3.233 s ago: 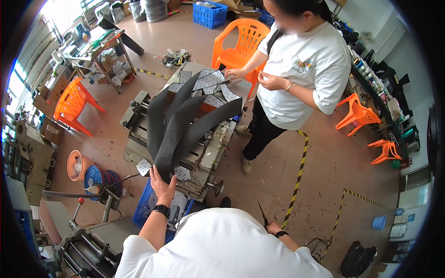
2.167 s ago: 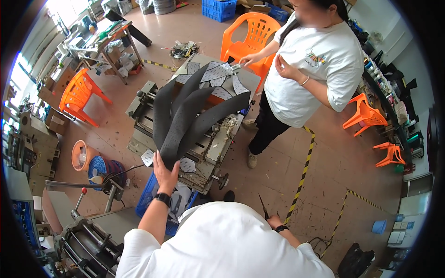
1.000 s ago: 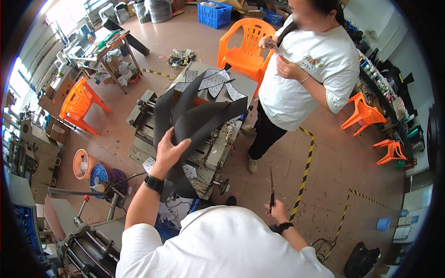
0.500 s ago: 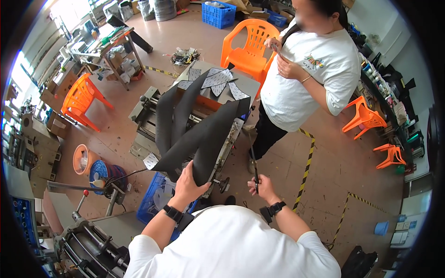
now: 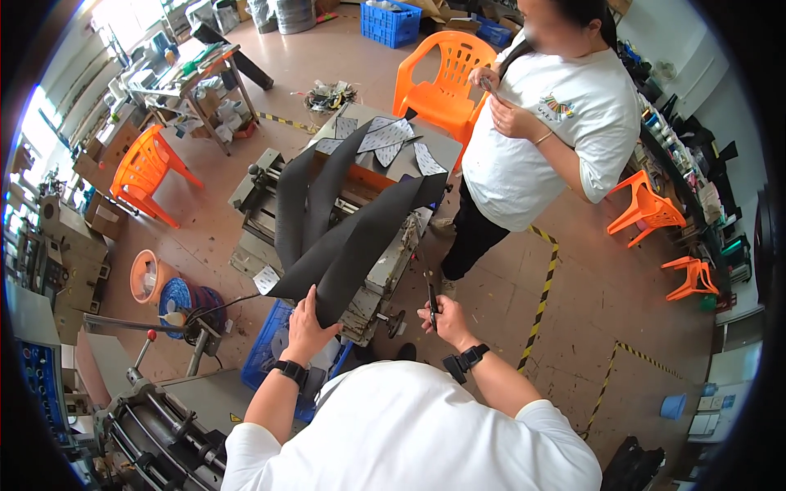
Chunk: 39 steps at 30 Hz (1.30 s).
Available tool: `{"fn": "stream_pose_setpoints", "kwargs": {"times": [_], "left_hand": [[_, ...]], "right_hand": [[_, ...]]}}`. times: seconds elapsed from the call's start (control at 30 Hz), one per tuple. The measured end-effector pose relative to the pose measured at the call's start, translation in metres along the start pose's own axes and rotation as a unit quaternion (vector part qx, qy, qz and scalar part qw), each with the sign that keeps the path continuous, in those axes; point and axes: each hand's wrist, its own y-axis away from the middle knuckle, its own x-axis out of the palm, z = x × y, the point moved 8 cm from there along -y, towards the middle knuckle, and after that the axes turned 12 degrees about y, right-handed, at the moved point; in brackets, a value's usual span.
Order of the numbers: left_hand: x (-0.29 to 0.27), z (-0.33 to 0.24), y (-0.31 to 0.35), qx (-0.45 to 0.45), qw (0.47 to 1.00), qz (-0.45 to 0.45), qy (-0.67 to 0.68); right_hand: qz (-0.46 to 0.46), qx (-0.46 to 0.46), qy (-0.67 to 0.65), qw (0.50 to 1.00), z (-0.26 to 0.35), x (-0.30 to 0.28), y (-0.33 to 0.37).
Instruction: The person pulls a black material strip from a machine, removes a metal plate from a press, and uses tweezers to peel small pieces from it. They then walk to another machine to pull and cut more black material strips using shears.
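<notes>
Long black sheet strips (image 5: 360, 237) lie folded and curling over a machine table (image 5: 446, 147) before me. My left hand (image 5: 308, 329) touches their near end, fingers stretched along the material and thumb spread to the right. Beside the table's right edge, my right hand (image 5: 449, 322) is closed around the dark handles of long scissors (image 5: 431, 293). Their slim blades point away from me, alongside the table and apart from the strips. White patterned pieces with dark edges (image 5: 385, 139) lie on the table's far part.
Across the table, at the right, stands a person in a white shirt (image 5: 548, 155), holding a small object. An orange chair (image 5: 450, 78) is behind the table. A blue crate (image 5: 266, 348) sits low at its near left. Machine rollers (image 5: 168, 434) are at lower left.
My left hand has slid left and slightly nearer along the strips' near end. My right hand has moved left with the scissors, toward the table. The strips have shifted slightly.
</notes>
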Motion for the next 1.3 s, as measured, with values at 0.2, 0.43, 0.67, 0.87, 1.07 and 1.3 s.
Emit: {"fn": "stream_pose_setpoints", "kwargs": {"times": [0.2, 0.43, 0.67, 0.87, 1.07, 1.3], "left_hand": [[0.018, 0.004, -0.007, 0.001, 0.999, -0.029, 0.023], [0.015, -0.021, -0.03, 0.055, 0.993, -0.097, 0.043], [0.008, -0.043, -0.062, 0.143, 0.969, -0.155, 0.126], [0.017, -0.039, -0.101, 0.078, 0.953, -0.143, 0.256], [0.04, -0.023, -0.121, -0.059, 0.884, 0.069, 0.459], [0.054, -0.012, -0.128, -0.064, 0.829, 0.087, 0.549]], "right_hand": [[-0.043, 0.054, 0.013, 0.998, -0.048, -0.022, 0.035], [-0.111, 0.189, 0.065, 0.974, -0.168, -0.062, 0.102], [-0.132, 0.302, 0.219, 0.918, -0.205, -0.084, 0.187], [-0.081, 0.337, 0.329, 0.879, -0.206, -0.085, 0.21], [-0.09, 0.336, 0.297, 0.89, -0.188, -0.08, 0.2], [-0.078, 0.293, 0.327, 0.895, -0.159, -0.08, 0.185]]}}
